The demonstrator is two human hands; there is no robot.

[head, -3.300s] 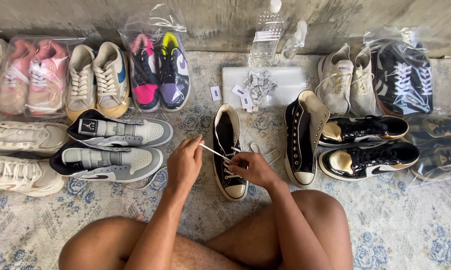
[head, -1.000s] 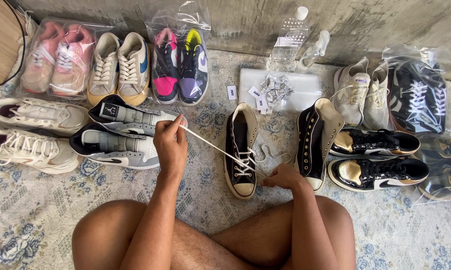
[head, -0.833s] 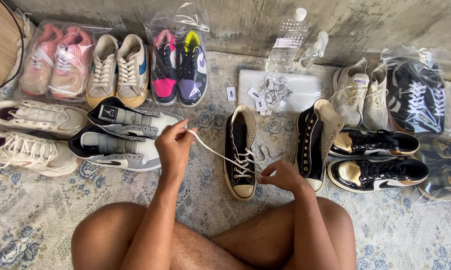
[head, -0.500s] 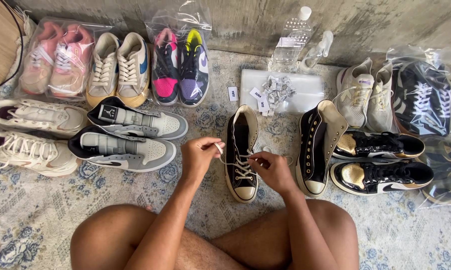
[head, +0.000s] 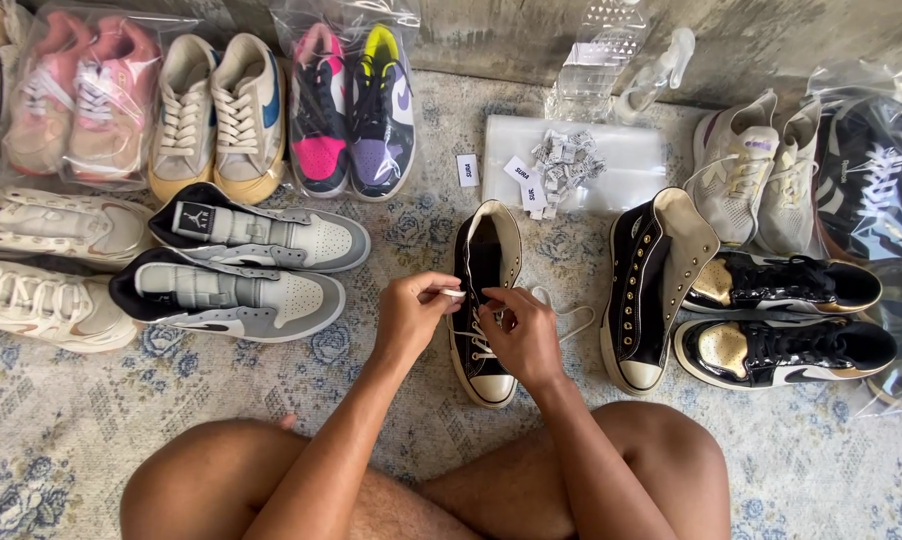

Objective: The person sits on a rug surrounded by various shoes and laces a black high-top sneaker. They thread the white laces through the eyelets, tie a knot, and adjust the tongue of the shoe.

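A black high-top sneaker (head: 483,258) with a cream toe cap lies on the patterned rug in front of me. My left hand (head: 414,314) pinches the tip of its white lace (head: 455,293) at the shoe's left side. My right hand (head: 520,334) rests over the laced eyelets and grips the lace there. A loose loop of lace (head: 569,318) trails to the right of the shoe. The matching black high-top (head: 654,286) stands unlaced just to the right. My bare knees are at the bottom of the view.
Grey and white high-tops (head: 233,268) lie at left, white sneakers (head: 46,262) beyond them. Bagged pink (head: 76,95) and pink-purple pairs (head: 351,105) and a cream pair (head: 218,115) line the wall. Black and gold sneakers (head: 783,318) sit at right. A clear bag with paper tags (head: 567,160) is behind the shoe.
My left hand had pulled the lace out far to the left; it has come back to the shoe. Both hands now meet over the eyelets.
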